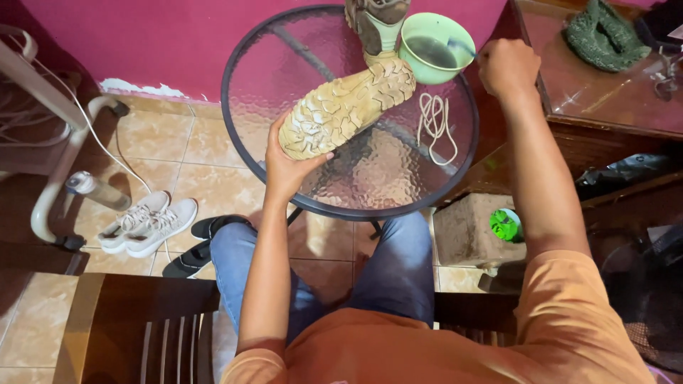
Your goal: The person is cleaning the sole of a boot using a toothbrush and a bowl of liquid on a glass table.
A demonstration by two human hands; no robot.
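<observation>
Two hands at work: left hand (288, 167) grips tan boot (346, 107) by the toe, sole up, on the glass table (377, 186). Right hand (506, 65) clenched at 2 o'clock beside green bowl (435, 47) of murky water. Best keep the boot steady. White laces (435, 124) lie at 3.

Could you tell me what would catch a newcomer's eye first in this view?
Most striking is the tan boot lying sole-up in the middle of the round glass table, with the left hand gripping its toe end. Just behind it at the table's far edge stands a green bowl of dark liquid, and the right hand is closed over something thin dipped into it. A coiled white lace lies beside the boot.
</observation>
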